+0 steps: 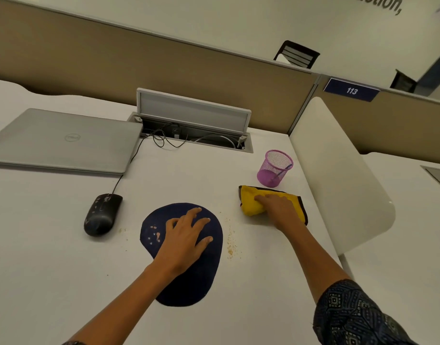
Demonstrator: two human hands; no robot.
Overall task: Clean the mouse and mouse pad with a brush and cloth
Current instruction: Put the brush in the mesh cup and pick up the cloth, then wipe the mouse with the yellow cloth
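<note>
Two hands at work: left hand [186, 241] flat, fingers spread, pinning the mouse pad [182, 255]; right hand [278, 210] closed on the yellow cloth [251, 202], whose sweep may scatter nearby crumbs [230, 241] onto the pad.

Speckled mouse [103, 214], navy pad [209, 275], yellow cloth [251, 202]

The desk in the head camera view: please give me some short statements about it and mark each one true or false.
1. The left hand lies flat on the dark blue mouse pad. True.
2. The right hand holds a brush. False: it rests on the yellow cloth.
3. The mouse sits on the pad. False: it sits on the desk, left of the pad.
4. The laptop is closed. True.
5. Crumbs lie on the desk right of the pad. True.
</note>
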